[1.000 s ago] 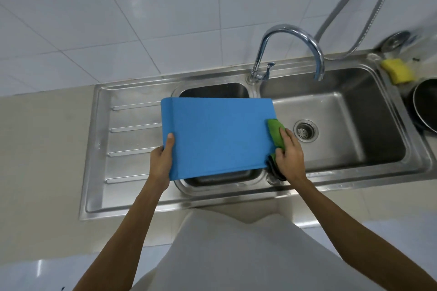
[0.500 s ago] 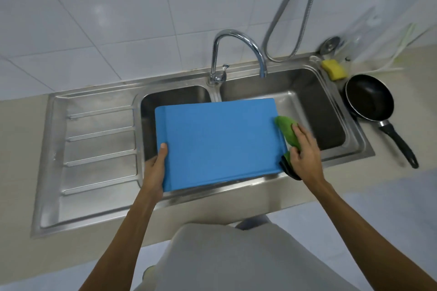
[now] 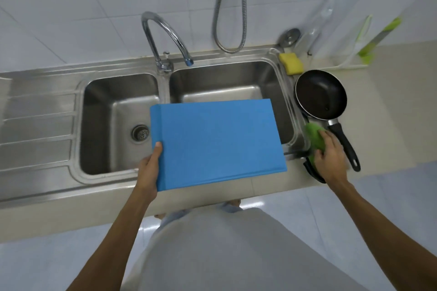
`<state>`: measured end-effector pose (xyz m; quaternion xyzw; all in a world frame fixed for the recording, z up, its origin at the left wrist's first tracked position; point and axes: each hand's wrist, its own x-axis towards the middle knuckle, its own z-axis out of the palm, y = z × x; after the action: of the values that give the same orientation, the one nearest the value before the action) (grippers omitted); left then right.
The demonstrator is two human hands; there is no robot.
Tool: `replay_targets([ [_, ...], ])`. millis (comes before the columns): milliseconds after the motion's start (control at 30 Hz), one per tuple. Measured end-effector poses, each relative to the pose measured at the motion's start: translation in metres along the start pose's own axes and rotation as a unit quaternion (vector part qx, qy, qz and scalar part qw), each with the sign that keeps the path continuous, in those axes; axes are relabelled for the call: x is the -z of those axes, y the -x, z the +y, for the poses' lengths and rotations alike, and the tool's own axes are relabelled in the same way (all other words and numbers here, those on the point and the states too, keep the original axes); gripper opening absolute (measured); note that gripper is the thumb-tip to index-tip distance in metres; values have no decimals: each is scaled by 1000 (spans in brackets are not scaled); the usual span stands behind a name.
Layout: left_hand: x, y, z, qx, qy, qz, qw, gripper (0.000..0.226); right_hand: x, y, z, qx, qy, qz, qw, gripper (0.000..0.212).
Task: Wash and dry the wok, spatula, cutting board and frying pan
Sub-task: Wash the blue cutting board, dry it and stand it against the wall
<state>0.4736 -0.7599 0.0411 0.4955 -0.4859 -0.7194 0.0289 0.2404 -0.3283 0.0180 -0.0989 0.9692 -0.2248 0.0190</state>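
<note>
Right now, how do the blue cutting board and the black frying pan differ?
The cutting board is blue, flat and rectangular; the frying pan is black and round. The left hand holds the cutting board above the sink; the frying pan rests on the counter.

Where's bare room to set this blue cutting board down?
Bare: the ribbed drainboard left of the left basin, and the counter right of the frying pan. Crowded: the sink's right rim, with yellow sponge, pan and your right hand holding the green cloth.
</note>
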Motion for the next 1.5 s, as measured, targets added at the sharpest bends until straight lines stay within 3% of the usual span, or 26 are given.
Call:
replay_targets([
  [167,-50,12,-25,2,-4,18,1000,51,-9,-8,39,24,14,-47,998,64],
  [300,-76,24,-36,-3,6,49,999,71,-6,-14,44,26,3,-124,992,56],
  [367,-89,31,-38,-9,13,50,999,58,3,-23,40,3,-12,-114,993,43],
  [433,-99,37,-40,-12,22,45,999,50,15,-30,29,-35,-95,-72,992,29],
  [500,-106,41,-39,-12,26,24,999,51,29,-39,14,-77,-231,-81,967,24],
  [567,-112,45,-34,-23,25,0,999,48,39,-45,3,-132,-372,-110,912,22],
  [667,-122,55,-23,-74,-10,-19,997,46,52,-47,-1,-181,-445,-104,871,18],
  [767,-136,69,-9,-181,-89,-13,979,48,65,-39,9,-186,-453,-84,868,19],
  [900,-159,85,15,-291,-165,-23,942,14,98,-23,25,-188,-466,-39,864,17],
  [1000,-177,94,21,-303,-184,-77,932,12,131,-4,39,-182,-429,9,885,16],
  [1067,-190,101,22,-315,-203,-108,921,22,155,10,54,-158,-358,58,918,15],
  [1100,-197,105,23,-331,-224,-118,909,26,167,18,63,-147,-315,81,934,16],
  [1167,-214,111,23,-378,-281,-141,871,13,189,35,83,-150,-295,119,936,18],
  [1233,-236,121,19,-389,-321,-169,847,11,210,53,103,-171,-370,140,902,19],
  [1300,-261,134,10,-362,-314,-189,857,28,232,70,125,-188,-478,153,845,16],
  [1400,-299,155,-3,-322,-274,-219,880,25,265,90,157,-180,-584,177,772,14],
  [1500,-342,179,-5,-294,-213,-274,891,43,298,99,195,-170,-651,195,714,24],
])
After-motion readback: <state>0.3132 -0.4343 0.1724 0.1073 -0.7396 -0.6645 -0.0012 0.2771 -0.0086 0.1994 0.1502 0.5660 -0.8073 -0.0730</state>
